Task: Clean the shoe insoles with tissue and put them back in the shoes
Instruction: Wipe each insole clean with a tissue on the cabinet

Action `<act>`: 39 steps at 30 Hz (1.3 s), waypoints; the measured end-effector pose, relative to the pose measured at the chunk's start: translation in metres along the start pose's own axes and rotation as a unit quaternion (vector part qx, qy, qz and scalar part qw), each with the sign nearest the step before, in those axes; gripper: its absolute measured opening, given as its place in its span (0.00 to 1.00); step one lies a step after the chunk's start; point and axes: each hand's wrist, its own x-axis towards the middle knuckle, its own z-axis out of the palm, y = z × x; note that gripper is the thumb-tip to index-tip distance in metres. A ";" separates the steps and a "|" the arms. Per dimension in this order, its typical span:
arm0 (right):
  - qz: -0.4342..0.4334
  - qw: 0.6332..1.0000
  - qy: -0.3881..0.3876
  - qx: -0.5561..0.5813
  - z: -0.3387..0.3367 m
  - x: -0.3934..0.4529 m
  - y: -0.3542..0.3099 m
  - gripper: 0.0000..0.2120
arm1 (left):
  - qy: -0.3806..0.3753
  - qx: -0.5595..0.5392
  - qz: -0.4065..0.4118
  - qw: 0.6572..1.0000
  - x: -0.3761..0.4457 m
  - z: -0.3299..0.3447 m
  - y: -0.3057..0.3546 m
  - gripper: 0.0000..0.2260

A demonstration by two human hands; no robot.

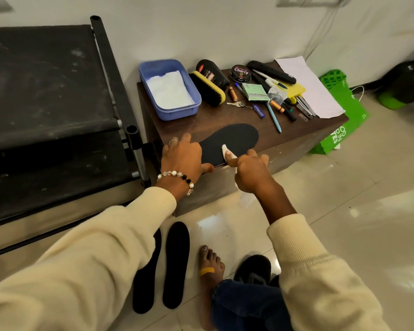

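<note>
While the left hand presses flat, fingers straight, on the heel of the black insole to pin it at the desk edge, the right hand pinches a tissue against it, likely wiping.

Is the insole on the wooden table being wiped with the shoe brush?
No, the right hand presses white tissue on the insole; the brush lies untouched.
</note>
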 end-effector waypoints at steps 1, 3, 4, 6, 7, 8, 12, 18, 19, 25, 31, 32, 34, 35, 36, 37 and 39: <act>0.008 1.000 0.002 -0.008 -0.002 0.001 0.003 0.28 | 0.000 0.012 0.006 1.000 0.000 0.000 -0.001 0.27; 0.034 0.999 0.014 -0.024 -0.005 0.003 0.013 0.30 | -0.001 0.035 0.023 0.999 0.000 -0.001 -0.006 0.28; 0.049 0.998 0.027 -0.031 -0.007 0.004 0.018 0.31 | -0.004 0.046 0.031 0.998 0.000 -0.002 -0.007 0.29; 0.073 0.995 0.052 -0.035 -0.009 0.008 0.025 0.31 | -0.017 0.064 0.039 0.997 0.000 -0.003 -0.010 0.30; 0.085 0.994 0.061 -0.031 -0.008 0.010 0.026 0.31 | -0.026 0.069 0.040 0.997 -0.001 -0.003 -0.011 0.30; 0.096 0.993 0.067 -0.023 -0.007 0.011 0.026 0.31 | -0.036 0.068 0.039 0.996 -0.001 -0.004 -0.012 0.31; 0.084 0.993 0.086 0.015 0.001 0.008 0.008 0.24 | -0.056 0.048 0.031 0.997 -0.003 -0.005 -0.012 0.31; -0.071 0.960 -0.051 0.267 -0.012 -0.016 -0.005 0.23 | -0.017 -0.003 0.002 1.000 -0.018 0.004 -0.012 0.39; -0.067 0.923 -0.060 0.375 -0.013 -0.025 -0.003 0.22 | -0.012 -0.021 -0.009 1.000 -0.024 0.006 -0.011 0.40; 0.077 0.645 0.012 0.760 -0.020 -0.078 0.008 0.14 | 0.004 -0.228 -0.062 0.972 -0.082 -0.004 -0.005 0.37; 0.120 0.525 0.004 0.843 0.000 -0.131 -0.028 0.10 | 0.044 -0.390 -0.097 0.915 -0.152 -0.037 -0.014 0.41; 0.110 0.521 -0.003 0.847 -0.001 -0.143 -0.039 0.08 | 0.049 -0.429 -0.103 0.896 -0.169 -0.045 -0.019 0.40; 0.068 0.515 -0.021 0.854 -0.003 -0.163 -0.058 0.07 | 0.067 -0.506 -0.121 0.851 -0.195 -0.054 -0.029 0.32; 0.038 0.517 -0.032 0.855 -0.003 -0.172 -0.068 0.06 | 0.088 -0.542 -0.130 0.825 -0.206 -0.058 -0.036 0.26; 0.006 0.516 -0.044 0.855 -0.003 -0.181 -0.078 0.07 | 0.115 -0.567 -0.139 0.804 -0.217 -0.062 -0.043 0.18; -0.028 0.519 -0.062 0.852 -0.005 -0.195 -0.094 0.07 | 0.156 -0.579 -0.153 0.786 -0.233 -0.067 -0.056 0.13; -0.081 0.531 -0.092 0.838 -0.008 -0.212 -0.124 0.09 | 0.210 -0.591 -0.178 0.758 -0.258 -0.075 -0.080 0.09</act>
